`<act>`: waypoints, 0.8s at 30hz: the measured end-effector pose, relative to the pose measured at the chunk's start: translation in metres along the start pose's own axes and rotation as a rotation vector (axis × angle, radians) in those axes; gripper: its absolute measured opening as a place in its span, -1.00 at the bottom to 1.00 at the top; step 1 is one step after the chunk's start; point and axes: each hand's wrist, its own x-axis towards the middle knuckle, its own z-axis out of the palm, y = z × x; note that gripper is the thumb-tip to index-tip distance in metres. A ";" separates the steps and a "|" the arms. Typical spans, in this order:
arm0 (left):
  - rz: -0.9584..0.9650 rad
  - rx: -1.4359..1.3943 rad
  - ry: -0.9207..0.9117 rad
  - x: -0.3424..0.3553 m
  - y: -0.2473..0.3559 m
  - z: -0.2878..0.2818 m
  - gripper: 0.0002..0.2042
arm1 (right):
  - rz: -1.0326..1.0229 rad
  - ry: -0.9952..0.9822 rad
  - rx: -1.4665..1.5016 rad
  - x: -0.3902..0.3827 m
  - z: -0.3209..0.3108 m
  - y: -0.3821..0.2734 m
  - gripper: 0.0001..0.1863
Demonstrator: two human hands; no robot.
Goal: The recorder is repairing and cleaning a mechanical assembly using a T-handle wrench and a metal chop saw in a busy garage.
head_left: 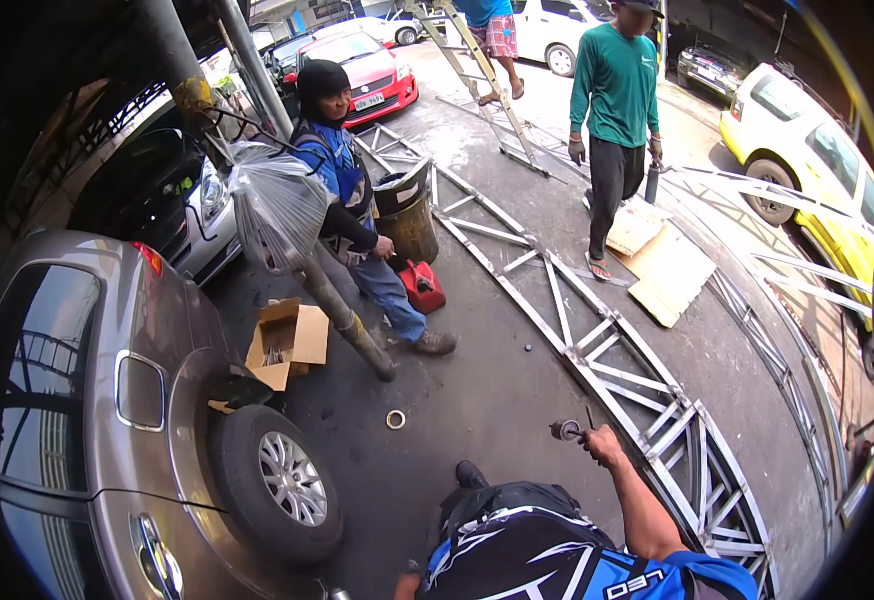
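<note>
My right hand (pixel 605 447) reaches out at the right, its fingers closed around a small dark tool with a round metal cup-like part (pixel 568 430) and a thin rod standing up from it. The tool's exact kind is too small to tell. It is held above the dark floor, close to the inner edge of a long grey welded steel truss (pixel 597 350). At the bottom edge my left hand (pixel 407 584) shows only in part, low beside my body and blurred, so its fingers cannot be made out.
A brown car (pixel 182 400) stands close on the left. Near it are an open cardboard box (pixel 287 343), a tape roll (pixel 395 419) and a slanted pole (pixel 332 300). A person in blue (pixel 342 170) stands beside a red jerrycan (pixel 422 287). Another in green (pixel 617 90) stands beyond the truss; a third is on a ladder (pixel 492 90).
</note>
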 end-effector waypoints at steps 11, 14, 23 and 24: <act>0.798 -0.041 0.135 0.112 0.486 -0.249 -0.63 | -0.568 -0.126 -0.267 0.048 -0.023 -0.321 -0.43; 1.008 -0.139 0.005 0.069 0.600 -0.258 -0.64 | -0.646 -0.206 -0.157 0.077 -0.039 -0.381 -0.38; 1.246 -0.189 -0.446 0.090 0.678 -0.247 -0.39 | -0.548 -0.289 0.087 0.146 -0.048 -0.438 -0.29; 1.136 -0.263 -0.565 0.085 0.683 -0.247 -0.42 | -0.538 -0.284 0.105 0.152 -0.050 -0.436 -0.34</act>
